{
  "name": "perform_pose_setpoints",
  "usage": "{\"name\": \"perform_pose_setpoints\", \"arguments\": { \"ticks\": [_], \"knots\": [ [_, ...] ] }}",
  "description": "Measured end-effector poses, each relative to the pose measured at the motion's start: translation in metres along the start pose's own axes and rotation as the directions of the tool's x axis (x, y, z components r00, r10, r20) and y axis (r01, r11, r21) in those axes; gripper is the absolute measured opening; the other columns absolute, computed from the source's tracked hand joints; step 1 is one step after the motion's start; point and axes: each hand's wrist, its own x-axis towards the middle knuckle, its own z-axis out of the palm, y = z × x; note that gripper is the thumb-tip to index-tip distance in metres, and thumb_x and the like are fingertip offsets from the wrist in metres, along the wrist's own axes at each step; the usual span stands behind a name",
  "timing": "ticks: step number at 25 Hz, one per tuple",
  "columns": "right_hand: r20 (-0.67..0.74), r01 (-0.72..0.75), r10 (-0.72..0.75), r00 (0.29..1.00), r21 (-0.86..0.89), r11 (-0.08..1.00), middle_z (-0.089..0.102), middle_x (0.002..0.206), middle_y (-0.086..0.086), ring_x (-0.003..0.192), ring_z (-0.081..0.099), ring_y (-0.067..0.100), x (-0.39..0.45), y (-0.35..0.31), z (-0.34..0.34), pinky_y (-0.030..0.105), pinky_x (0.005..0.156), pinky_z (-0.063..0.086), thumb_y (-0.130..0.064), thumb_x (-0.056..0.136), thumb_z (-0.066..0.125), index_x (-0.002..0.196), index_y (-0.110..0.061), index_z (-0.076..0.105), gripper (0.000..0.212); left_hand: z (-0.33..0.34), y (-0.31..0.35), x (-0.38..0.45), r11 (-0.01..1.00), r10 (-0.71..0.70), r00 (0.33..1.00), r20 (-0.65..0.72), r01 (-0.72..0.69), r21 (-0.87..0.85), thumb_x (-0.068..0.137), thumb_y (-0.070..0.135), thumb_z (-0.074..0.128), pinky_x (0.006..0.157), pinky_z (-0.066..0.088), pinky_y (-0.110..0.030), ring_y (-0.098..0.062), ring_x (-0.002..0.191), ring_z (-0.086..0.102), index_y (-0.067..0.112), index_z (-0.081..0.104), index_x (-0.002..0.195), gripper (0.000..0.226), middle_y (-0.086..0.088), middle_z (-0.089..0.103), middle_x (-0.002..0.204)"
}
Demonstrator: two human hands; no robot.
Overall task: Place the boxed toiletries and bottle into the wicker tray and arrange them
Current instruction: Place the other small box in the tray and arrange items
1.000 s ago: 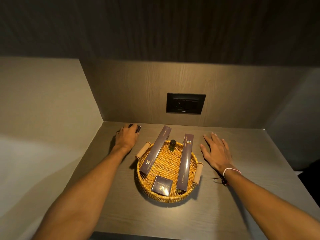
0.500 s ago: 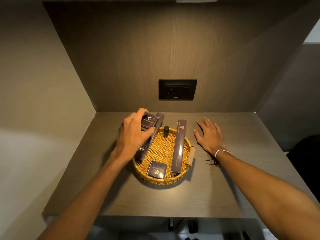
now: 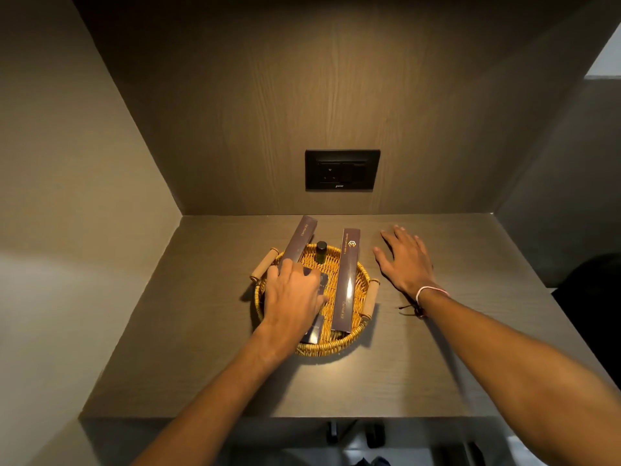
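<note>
A round wicker tray with two wooden handles sits on the middle of the wooden shelf. Two long dark boxes lie in it, one on the left and one on the right, their far ends sticking out over the rim. A small dark bottle stands upright between them at the back. My left hand is down inside the tray, holding a small dark box under its fingers. Another small dark box shows partly below that hand. My right hand lies flat and open on the shelf, right of the tray.
The shelf is a niche with walls on the left, back and right. A black socket plate is set in the back wall. The shelf's front edge runs below my forearms.
My left hand picked up a small box from the shelf behind the tray's left side, carried it over the rim and lowered it into the tray. The right hand stayed on the shelf.
</note>
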Motion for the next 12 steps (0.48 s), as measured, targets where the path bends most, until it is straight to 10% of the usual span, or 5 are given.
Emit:
{"name": "perform_pose_setpoints", "arguments": {
  "ticks": [7, 12],
  "knots": [
    [0.035, -0.036, 0.031, 0.999, 0.15, 0.988, 0.046, 0.15, 0.009, 0.141, 0.04, 0.029, -0.007, -0.007, -0.016, 0.051, 0.116, 0.033, -0.056, 0.095, 0.047, 0.139, -0.022, 0.052, 0.056, -0.016, -0.037, 0.01, 0.951, -0.009, 0.98, -0.201, -0.053, -0.304, 0.095, 0.045, 0.054, 0.076, 0.042, -0.029, -0.014, 0.091, 0.049, 0.016, 0.069, 0.107, 0.035, -0.005, 0.057, 0.104],
    [0.33, -0.228, 0.001, 0.944, 0.651, 0.724, 0.071, 0.072, 0.008, 0.065, 0.068, 0.02, -0.004, -0.024, -0.077, 0.033, 0.061, 0.054, -0.083, 0.067, 0.058, 0.073, -0.012, 0.067, 0.072, -0.036, -0.094, 0.049, 0.824, -0.156, 0.985, 0.072, 0.17, -0.54, 0.092, 0.034, 0.064, 0.08, 0.044, -0.029, -0.016, 0.094, 0.059, 0.016, 0.066, 0.115, 0.03, -0.008, 0.067, 0.113]
  ]
}}
